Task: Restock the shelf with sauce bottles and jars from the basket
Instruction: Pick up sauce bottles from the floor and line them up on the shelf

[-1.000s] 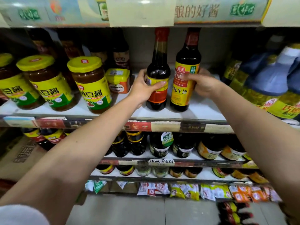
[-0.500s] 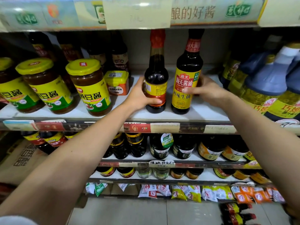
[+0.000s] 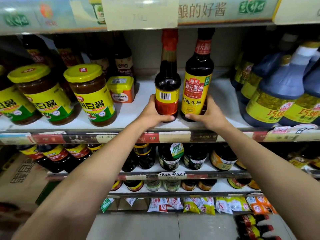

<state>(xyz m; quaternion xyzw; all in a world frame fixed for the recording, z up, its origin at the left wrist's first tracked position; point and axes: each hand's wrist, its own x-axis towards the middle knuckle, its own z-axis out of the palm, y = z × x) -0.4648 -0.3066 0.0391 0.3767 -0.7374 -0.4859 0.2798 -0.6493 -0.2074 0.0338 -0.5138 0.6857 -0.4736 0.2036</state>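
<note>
Head view: red-label bottle (image 3: 167, 94) and yellow-label bottle (image 3: 196, 94) stand upright, just beside each other, near the shelf (image 3: 131, 110) front. We note left hand (image 3: 152, 113) curled round the first, right hand (image 3: 210, 113) round the second (both grips low). Jars (image 3: 93, 97) left, jugs (image 3: 270, 101) right.

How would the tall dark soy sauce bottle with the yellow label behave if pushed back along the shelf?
The tall dark soy sauce bottle with the yellow label is slim and long-necked, so it would probably tip if pushed high; the right hand grips it low. Dark to the neck, it is likely full and heavy. Its glossy surface may slip.
</note>
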